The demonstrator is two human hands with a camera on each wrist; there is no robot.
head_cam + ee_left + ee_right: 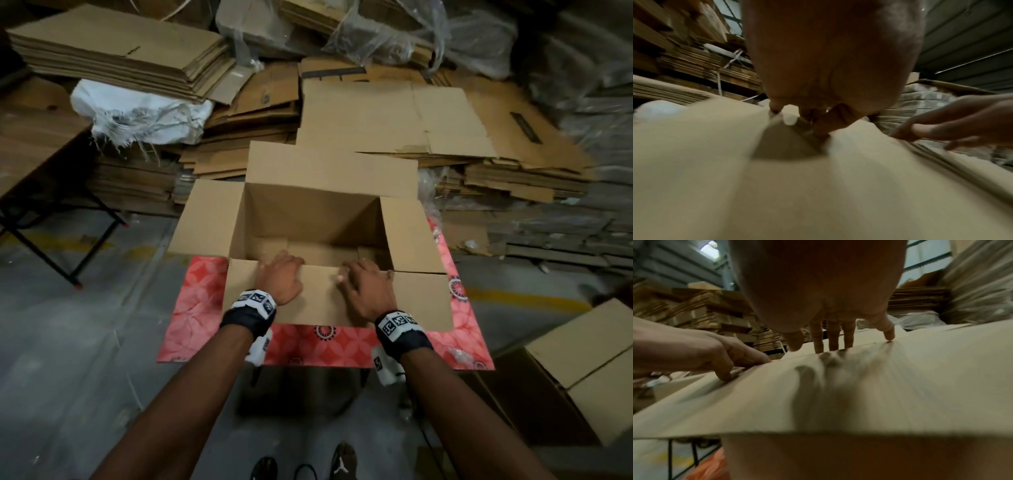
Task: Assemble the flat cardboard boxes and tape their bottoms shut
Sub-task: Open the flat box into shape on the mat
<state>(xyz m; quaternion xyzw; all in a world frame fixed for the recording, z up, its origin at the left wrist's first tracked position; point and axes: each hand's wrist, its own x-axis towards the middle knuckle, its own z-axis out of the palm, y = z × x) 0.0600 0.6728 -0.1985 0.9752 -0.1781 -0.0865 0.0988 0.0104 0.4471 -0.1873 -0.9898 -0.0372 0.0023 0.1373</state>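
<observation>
An open cardboard box (308, 219) stands upright on a red patterned table (329, 346), its flaps spread outward. Both hands lie on the near flap (318, 301) where it folds at the box's rim. My left hand (279, 277) curls its fingers over that rim into the box; the left wrist view shows the left hand (818, 120) bent at the crease of the flap (777, 186). My right hand (366, 287) presses the flap (879, 386) with straight fingers (833, 337). The box bottom is partly hidden by the hands.
Stacks of flat cardboard (113, 51) and loose sheets (394, 120) crowd the far side, with a torn white sack (137, 113) and plastic wrap (394, 34). A black folding frame (51, 240) stands left. Assembled boxes (582, 370) sit on the floor at the right.
</observation>
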